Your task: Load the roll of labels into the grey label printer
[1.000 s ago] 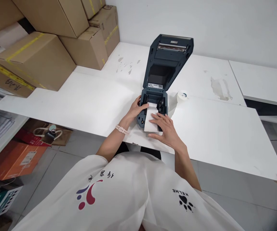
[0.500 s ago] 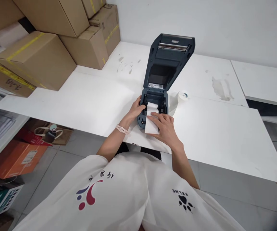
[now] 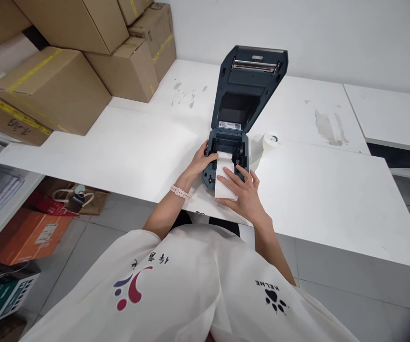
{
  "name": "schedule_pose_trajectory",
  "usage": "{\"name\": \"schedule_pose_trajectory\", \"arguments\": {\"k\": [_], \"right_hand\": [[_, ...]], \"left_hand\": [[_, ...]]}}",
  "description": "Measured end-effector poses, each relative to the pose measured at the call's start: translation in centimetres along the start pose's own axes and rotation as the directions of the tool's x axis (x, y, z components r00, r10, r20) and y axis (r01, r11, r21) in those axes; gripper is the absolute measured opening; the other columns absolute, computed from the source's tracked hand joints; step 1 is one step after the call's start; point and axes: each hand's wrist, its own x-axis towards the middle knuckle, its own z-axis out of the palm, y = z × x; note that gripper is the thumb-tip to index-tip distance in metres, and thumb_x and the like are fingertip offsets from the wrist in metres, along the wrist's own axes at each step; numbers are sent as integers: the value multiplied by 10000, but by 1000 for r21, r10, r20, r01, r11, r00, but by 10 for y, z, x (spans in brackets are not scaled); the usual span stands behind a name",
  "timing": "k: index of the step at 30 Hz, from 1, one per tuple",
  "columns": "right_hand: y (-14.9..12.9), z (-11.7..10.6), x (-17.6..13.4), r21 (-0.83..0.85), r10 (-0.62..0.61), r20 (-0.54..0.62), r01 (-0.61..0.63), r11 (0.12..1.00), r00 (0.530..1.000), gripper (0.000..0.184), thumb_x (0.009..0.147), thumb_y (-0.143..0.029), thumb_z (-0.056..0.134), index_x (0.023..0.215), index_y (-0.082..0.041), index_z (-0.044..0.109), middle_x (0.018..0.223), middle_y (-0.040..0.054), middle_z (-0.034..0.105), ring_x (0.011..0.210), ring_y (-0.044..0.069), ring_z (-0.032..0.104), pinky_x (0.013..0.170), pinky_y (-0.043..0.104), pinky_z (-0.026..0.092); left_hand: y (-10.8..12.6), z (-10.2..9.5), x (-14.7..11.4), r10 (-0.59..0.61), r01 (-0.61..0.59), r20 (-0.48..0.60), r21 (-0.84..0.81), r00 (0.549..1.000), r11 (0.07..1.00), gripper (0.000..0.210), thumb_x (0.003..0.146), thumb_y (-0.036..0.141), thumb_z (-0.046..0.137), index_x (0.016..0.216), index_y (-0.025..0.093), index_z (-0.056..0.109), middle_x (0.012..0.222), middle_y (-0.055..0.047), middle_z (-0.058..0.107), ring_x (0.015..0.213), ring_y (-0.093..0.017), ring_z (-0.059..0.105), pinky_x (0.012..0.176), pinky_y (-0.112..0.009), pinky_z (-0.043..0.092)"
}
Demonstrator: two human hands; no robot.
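A dark blue label printer (image 3: 229, 137) stands on the white table with its lid (image 3: 239, 99) raised and tilted back. From its bay a strip of white label paper (image 3: 223, 191) runs out over the front edge. My left hand (image 3: 200, 161) grips the printer's left side, its thumb reaching over the rim to the strip's edge and its other fingers partly hidden behind the casing. Spread over the strip, my right hand (image 3: 245, 194) rests its fingertips on the paper and its thumb near the lower end. Part of the bay is covered by my hands.
A roll of white paper (image 3: 270, 141) lies right of the printer, a loose length trailing from it. Stacked cardboard boxes (image 3: 58, 90) fill the table's left end. On the floor at left are an orange box (image 3: 30, 235) and a bag (image 3: 77, 198). A white wall stands behind.
My right hand's fingers have spread wider over the paper strip. My left thumb has shifted slightly inward over the printer's rim. The printer stays in place with its lid up.
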Motion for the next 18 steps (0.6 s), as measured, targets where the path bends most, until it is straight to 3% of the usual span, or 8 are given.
{"name": "schedule_pose_trajectory", "arguments": {"k": [7, 11, 12, 14, 16, 18], "right_hand": [[-4, 3, -2, 27, 32, 15, -33, 999, 999, 633, 902, -642, 597, 1474, -391, 495, 1587, 11, 470, 1534, 379, 271, 1214, 668, 134], [5, -22, -6, 178, -54, 96, 36, 983, 994, 818, 857, -760, 537, 1556, -369, 369, 1674, 41, 309, 1563, 383, 207, 1225, 673, 191], [11, -33, -3, 233, -80, 67, 62, 971, 995, 874, 852, -789, 503, 1585, -355, 309, 1690, 50, 264, 1567, 376, 203, 1231, 656, 221], [28, -57, 14, 286, -56, -112, 86, 954, 992, 893, 883, -788, 441, 1616, -326, 224, 1696, 65, 245, 1568, 347, 221, 1249, 608, 253], [50, -80, 47, 278, 63, -368, 46, 959, 928, 802, 953, -714, 408, 1614, -293, 236, 1681, 80, 282, 1565, 304, 247, 1266, 546, 250], [73, -96, 96, 363, 201, -478, -16, 932, 855, 761, 1000, -653, 354, 1615, -221, 234, 1699, 100, 223, 1574, 247, 224, 1266, 424, 248]], "left_hand": [[0, 0, 6, -27, 26, -37, -25, 999, 999, 772, 767, 403, 730, 1468, 235, 454, 1506, -106, 551, 1341, -305, 550, 1102, -437, 458], [3, 3, -9, -19, 18, -30, -30, 999, 999, 828, 789, 507, 727, 1505, 223, 424, 1529, -134, 520, 1401, -338, 499, 1149, -482, 417], [4, 4, -18, -17, 17, -18, -26, 1000, 1000, 834, 806, 537, 709, 1522, 239, 401, 1555, -126, 492, 1431, -339, 466, 1168, -485, 401], [4, 8, -41, -42, 43, 2, -7, 999, 999, 873, 831, 577, 681, 1570, 304, 306, 1640, -80, 377, 1508, -331, 362, 1203, -475, 369], [3, 10, -65, -120, 120, -3, 24, 993, 992, 990, 795, 581, 727, 1602, 364, 196, 1712, -34, 207, 1555, -332, 267, 1214, -458, 368], [3, 10, -85, -150, 150, 27, 26, 988, 988, 1078, 775, 571, 753, 1617, 373, 110, 1720, -26, 174, 1554, -338, 269, 1197, -448, 399]]}}
